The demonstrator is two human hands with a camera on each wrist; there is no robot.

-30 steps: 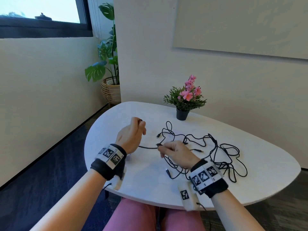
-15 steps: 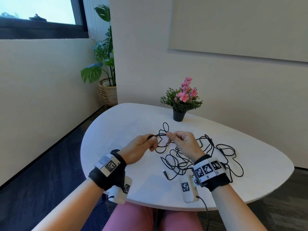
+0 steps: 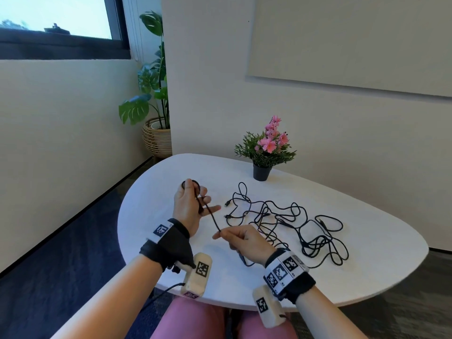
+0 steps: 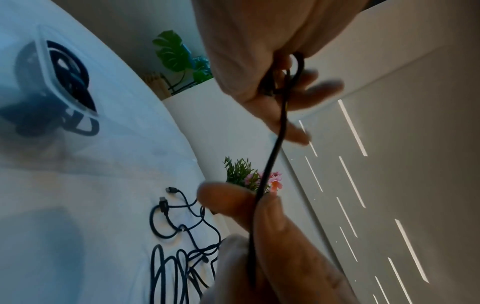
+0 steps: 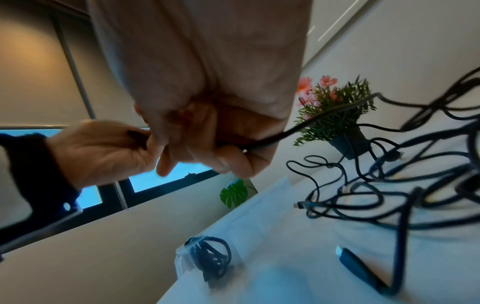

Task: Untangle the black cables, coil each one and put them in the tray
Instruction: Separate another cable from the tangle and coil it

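A tangle of black cables (image 3: 293,216) (image 5: 389,185) lies on the white table (image 3: 367,253). My left hand (image 3: 195,204) (image 4: 280,86) is raised over the table's left part and grips small loops of one black cable (image 3: 211,216) (image 4: 275,148). That cable runs taut down to my right hand (image 3: 234,238) (image 5: 207,133), which pinches it between thumb and forefinger nearer my body. From there it trails back into the tangle. A clear tray (image 4: 43,57) (image 5: 182,261) holding one coiled black cable stands at the far left of the table.
A small pot of pink flowers (image 3: 266,148) stands at the back of the table by the wall. A leafy plant in a wicker basket (image 3: 156,133) is on the floor at the left. A loose plug end (image 5: 345,255) lies near the front edge.
My hands were close together over the tangle. The left hand has moved left and up with its loops, and the right hand has drawn back towards me, stretching the cable between them.
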